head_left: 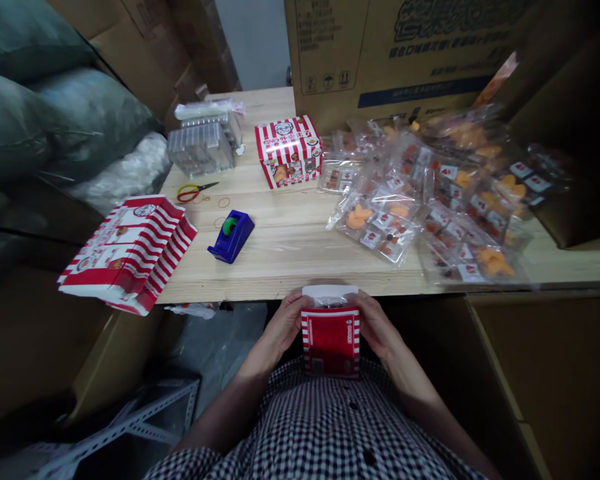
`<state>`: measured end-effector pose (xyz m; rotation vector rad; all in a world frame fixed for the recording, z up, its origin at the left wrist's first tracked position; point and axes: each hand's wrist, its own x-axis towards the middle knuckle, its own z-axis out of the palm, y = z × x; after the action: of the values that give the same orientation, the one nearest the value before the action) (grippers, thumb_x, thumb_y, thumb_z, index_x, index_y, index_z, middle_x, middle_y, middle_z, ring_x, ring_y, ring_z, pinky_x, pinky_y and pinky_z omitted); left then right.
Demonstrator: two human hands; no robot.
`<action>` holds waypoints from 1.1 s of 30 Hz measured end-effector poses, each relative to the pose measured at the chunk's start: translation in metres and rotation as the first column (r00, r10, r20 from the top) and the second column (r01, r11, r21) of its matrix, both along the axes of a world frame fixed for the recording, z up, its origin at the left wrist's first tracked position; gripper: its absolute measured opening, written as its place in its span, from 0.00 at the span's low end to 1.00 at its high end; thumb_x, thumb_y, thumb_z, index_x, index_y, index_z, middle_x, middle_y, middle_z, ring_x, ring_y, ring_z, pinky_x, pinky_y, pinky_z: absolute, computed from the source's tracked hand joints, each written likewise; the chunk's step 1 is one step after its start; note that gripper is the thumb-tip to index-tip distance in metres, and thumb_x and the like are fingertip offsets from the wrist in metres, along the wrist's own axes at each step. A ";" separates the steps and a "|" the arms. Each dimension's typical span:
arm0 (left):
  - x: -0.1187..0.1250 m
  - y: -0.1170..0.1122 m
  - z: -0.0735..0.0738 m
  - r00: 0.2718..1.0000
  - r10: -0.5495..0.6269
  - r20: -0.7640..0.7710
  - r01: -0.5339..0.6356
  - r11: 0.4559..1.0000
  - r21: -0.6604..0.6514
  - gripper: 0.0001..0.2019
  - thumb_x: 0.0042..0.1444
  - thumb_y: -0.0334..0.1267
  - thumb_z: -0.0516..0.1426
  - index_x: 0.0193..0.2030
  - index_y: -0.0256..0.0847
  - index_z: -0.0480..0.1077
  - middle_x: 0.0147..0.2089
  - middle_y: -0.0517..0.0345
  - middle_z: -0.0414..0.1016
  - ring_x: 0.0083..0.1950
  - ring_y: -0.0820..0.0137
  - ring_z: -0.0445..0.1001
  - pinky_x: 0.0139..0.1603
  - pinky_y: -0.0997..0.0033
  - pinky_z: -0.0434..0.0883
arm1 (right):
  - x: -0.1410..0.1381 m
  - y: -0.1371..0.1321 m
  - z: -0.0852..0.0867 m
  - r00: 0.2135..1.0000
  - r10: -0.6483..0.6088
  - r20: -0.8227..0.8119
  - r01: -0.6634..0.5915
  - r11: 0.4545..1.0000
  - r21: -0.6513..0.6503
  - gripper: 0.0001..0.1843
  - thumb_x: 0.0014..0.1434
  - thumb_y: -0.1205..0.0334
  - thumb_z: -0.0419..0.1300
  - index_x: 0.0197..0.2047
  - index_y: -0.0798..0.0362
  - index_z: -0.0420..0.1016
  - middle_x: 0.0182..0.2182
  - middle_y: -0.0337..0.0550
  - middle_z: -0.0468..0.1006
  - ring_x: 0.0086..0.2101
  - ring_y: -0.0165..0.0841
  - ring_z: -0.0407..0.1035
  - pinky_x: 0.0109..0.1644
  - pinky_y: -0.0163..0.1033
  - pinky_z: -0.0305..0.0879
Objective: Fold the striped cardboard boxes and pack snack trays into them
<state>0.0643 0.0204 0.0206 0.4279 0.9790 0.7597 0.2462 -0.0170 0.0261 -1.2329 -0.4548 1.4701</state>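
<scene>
Between my two hands, at the table's front edge and close to my body, is a red and white striped cardboard box (331, 343). Its white top flap stands up, and something clear and shiny shows in the opening below it. My left hand (286, 321) grips the box's left side near the top, fingers closed on it. On the opposite side my right hand (375, 323) holds the upper right edge the same way. Both hands' fingertips are partly hidden behind the cardboard. A similar box (289, 152), folded up and closed, stands farther back on the table.
Flattened striped boxes (130, 250) lie stacked at the left edge. Nearby are a blue tape dispenser (231, 237), scissors (196, 191) and clear plastic cases (201, 150). Clear bags of small items (380, 220) pile up at right. A big carton (350, 63) stands behind.
</scene>
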 end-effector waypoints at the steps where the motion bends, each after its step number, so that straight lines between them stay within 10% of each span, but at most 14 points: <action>1: 0.001 0.000 0.001 1.000 -0.008 0.006 0.007 1.000 0.016 0.07 0.50 0.34 0.64 0.37 0.38 0.78 0.32 0.58 0.80 0.31 0.69 0.76 0.38 0.70 0.70 | -0.001 0.000 0.000 0.999 -0.007 -0.052 0.005 0.999 -0.037 0.12 0.48 0.56 0.71 0.37 0.49 0.80 0.30 0.40 0.84 0.31 0.39 0.78 0.35 0.42 0.74; 12: 0.004 0.000 -0.002 0.999 -0.035 -0.015 0.035 0.999 -0.034 0.06 0.43 0.30 0.65 0.31 0.34 0.77 0.26 0.59 0.78 0.25 0.74 0.73 0.30 0.76 0.68 | 0.004 -0.002 -0.019 0.966 -0.067 -0.248 0.028 0.987 -0.156 0.12 0.40 0.69 0.71 0.29 0.50 0.77 0.18 0.28 0.76 0.19 0.29 0.69 0.31 0.36 0.68; 22: 0.004 0.006 0.010 0.999 -0.038 0.003 0.038 0.998 -0.043 0.06 0.42 0.29 0.66 0.31 0.34 0.78 0.25 0.61 0.78 0.24 0.75 0.72 0.30 0.76 0.68 | 0.020 -0.007 -0.013 0.897 0.063 -0.437 -0.106 0.992 -0.073 0.12 0.47 0.55 0.70 0.34 0.48 0.77 0.34 0.39 0.85 0.44 0.44 0.78 0.53 0.49 0.71; 33: -0.004 0.003 -0.001 0.994 -0.101 0.040 0.101 0.995 -0.008 0.07 0.46 0.29 0.66 0.35 0.34 0.79 0.29 0.59 0.80 0.27 0.75 0.75 0.32 0.77 0.69 | 0.025 -0.011 -0.023 0.990 0.059 -0.132 -0.073 0.992 -0.102 0.11 0.52 0.60 0.70 0.41 0.42 0.80 0.36 0.37 0.84 0.35 0.39 0.80 0.42 0.43 0.77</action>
<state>0.0600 0.0230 0.0196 0.4491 0.9168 0.6692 0.2717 -0.0278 0.0030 -1.2076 -0.3370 1.6374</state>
